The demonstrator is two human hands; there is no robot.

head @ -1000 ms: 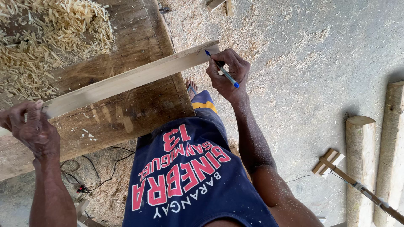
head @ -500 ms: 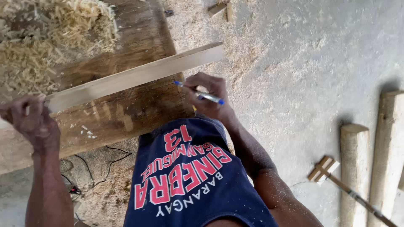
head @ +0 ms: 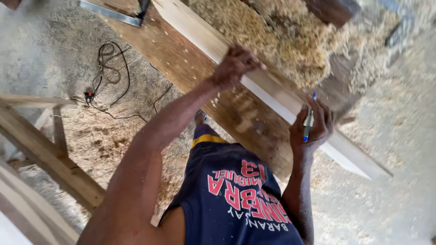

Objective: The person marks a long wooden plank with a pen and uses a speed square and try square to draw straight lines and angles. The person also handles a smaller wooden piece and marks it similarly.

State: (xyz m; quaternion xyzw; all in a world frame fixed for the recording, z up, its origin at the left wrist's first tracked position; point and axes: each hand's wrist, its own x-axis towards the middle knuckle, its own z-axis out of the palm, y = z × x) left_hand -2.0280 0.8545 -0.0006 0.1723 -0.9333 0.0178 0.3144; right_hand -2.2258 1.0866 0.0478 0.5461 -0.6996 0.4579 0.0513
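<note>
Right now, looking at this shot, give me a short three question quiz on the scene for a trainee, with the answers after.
1. True or false: the left hand rests on the pale wooden strip.
2. What does the right hand hold? A) a hammer B) a blue pen C) a chisel
3. Fill the gap: the pile heaped on the workbench beyond the strip is wood ____.

Key
1. True: the left hand presses on the strip, which lies across the bench.
2. B: the blue pen is gripped in the fingers, at the strip's near edge.
3. Shavings: the wood shavings form a loose tan heap.
</note>
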